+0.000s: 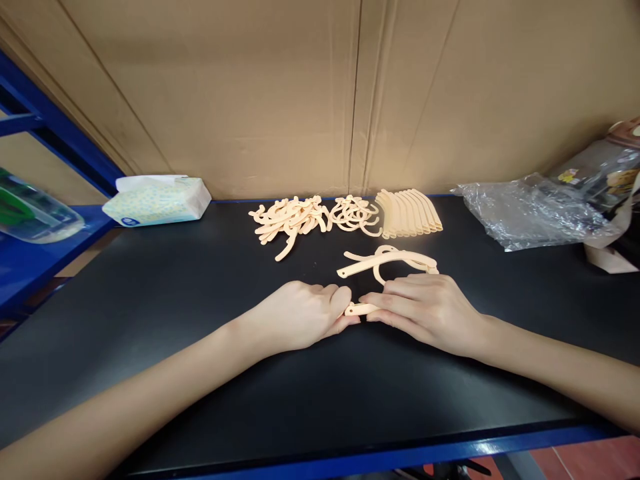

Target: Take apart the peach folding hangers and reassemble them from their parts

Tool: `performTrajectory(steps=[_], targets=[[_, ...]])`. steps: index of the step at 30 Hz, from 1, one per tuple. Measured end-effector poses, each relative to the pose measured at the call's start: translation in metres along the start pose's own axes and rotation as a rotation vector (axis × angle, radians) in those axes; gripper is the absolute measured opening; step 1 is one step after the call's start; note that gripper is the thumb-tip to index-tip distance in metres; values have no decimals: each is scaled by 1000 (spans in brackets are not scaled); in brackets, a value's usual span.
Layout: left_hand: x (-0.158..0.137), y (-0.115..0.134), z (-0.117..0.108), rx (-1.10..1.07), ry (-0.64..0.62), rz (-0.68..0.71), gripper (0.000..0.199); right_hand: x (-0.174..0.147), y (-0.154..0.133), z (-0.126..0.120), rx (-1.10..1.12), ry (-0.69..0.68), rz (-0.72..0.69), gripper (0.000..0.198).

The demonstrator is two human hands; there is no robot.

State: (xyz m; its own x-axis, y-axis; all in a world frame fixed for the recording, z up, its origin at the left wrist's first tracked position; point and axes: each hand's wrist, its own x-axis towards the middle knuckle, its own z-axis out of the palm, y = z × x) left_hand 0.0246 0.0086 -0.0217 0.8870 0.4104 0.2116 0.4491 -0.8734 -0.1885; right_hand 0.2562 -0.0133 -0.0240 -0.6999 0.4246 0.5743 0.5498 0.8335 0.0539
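Observation:
My right hand is closed around a beige curved plastic hanger arm, whose end with a small hole points left. Against that end, the fingers of my left hand are pinched, with the thumb underneath. Most of the held piece is hidden by my right hand. Just behind my right hand lie another hanger arm with a hole at its left end and a curved hook piece, partly covered by the arm and my fingers.
Along the back of the black table sit a heap of short curved pieces, a pile of hooks and a neat row of hanger arms. A tissue pack lies left, a clear plastic bag right. Cardboard stands behind.

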Motion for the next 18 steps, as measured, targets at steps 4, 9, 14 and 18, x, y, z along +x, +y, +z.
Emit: performTrajectory(steps=[4,9,14,18], targets=[[0,0,-1,87,49,24,37,0,0,0,37,-43,35,27],[-1,0,-6,143,51,32,35,1,0,-1,48,-59,44,26],[-1,2,-7,105,28,14,32,1,-1,-1,77,-106,69,27],[-1,3,-7,-15,2,-17,27,1,-1,1,24,-63,12,25]])
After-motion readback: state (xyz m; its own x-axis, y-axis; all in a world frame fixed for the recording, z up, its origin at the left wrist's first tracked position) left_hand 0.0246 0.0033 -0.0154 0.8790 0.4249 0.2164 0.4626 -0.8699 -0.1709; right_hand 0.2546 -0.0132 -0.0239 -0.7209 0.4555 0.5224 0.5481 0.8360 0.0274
